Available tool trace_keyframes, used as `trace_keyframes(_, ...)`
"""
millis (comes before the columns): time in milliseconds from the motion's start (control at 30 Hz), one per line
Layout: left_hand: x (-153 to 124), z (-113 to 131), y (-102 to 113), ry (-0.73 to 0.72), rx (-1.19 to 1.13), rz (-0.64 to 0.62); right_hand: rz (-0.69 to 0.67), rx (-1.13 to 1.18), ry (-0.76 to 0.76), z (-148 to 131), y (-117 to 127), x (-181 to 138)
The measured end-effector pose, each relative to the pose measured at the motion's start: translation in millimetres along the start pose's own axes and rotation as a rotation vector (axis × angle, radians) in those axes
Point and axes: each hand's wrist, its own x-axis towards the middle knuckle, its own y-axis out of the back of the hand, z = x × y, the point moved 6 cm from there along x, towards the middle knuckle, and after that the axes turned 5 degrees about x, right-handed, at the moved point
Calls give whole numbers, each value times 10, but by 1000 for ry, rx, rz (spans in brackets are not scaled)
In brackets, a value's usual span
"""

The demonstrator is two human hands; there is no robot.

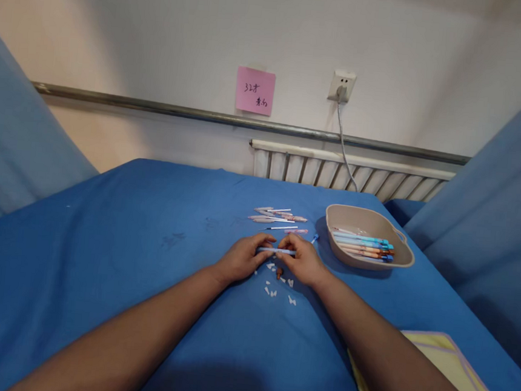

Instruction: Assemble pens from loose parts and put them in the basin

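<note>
Between my two hands is a slim light-blue pen barrel (276,250), held level just above the blue cloth. The fingers of my left hand (246,256) pinch its left end. My right hand (303,259) grips the other end. Under and in front of my hands lie several small white plastic pieces (272,293) and a small brown piece (280,273). Beyond my fingers are pen refills (282,228) and several pinkish clear pen parts (277,215). A small blue pen part (315,238) rests near my right knuckles.
To the right stands a beige basin (368,214) with several blue and orange pens (360,245) in it. A yellow cloth (442,357) lies under my right forearm. Behind the blue-covered table (172,212) are a radiator (318,164), a metal rail and a plugged-in cable (342,139). Blue curtains hang on both sides.
</note>
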Motion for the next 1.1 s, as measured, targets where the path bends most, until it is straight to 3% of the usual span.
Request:
trace_keyframes(200, -5, 39, 10, -17, 45, -7, -48, 9, -99, 62, -28, 7)
trace_keyframes(400, 0, 38, 20, -8, 40, -17, 64, 166, -64, 120, -9, 26)
trace_keyframes(767, -8, 129, 30, -40, 96, -6, 40, 236, -172, 179, -49, 39)
trace_keyframes(1100, -9, 85, 20, -31, 79, -3, 69, 226, -81, 131, -6, 33)
